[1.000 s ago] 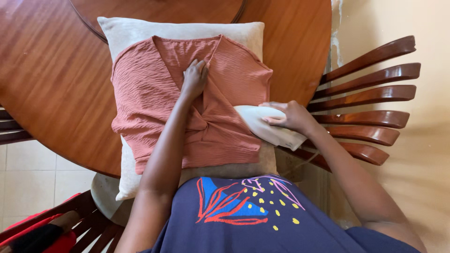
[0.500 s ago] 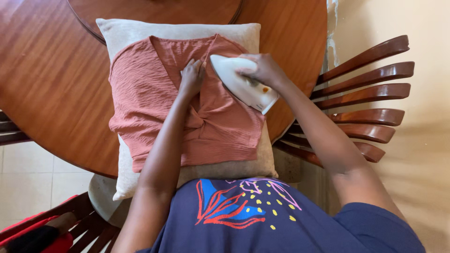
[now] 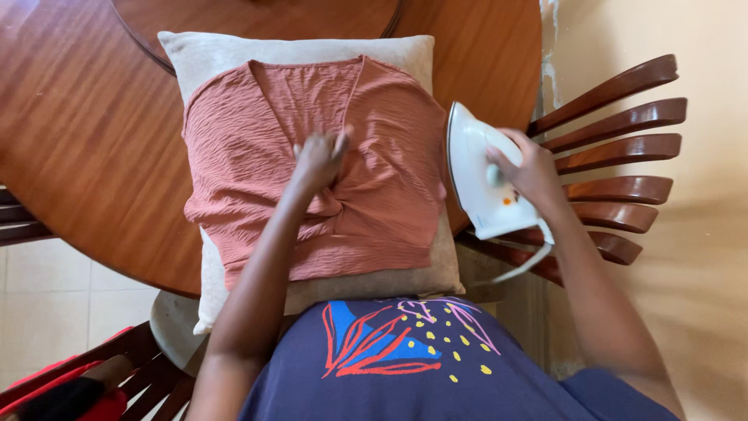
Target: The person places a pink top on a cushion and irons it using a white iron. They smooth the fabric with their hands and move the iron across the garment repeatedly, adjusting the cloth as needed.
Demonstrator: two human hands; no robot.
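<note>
Squarely on the beige cushion [image 3: 234, 54], which lies at the near edge of the round wooden table [image 3: 86, 140], a rust-coloured crinkled top [image 3: 234, 156] is spread flat, neckline away from the person. The left hand [image 3: 318, 160] rests on the top's middle, just above its twisted knot, fingers spread and gripping nothing. The right hand [image 3: 523, 168] is closed around the handle of a white iron [image 3: 477, 173], held tilted off the cushion's right edge, above a wooden chair [image 3: 623, 148]. Thin and soft, the top would probably shift and crease easily, so pinning it flat suits it; the iron looks rigid and fairly heavy, best taken by the handle.
</note>
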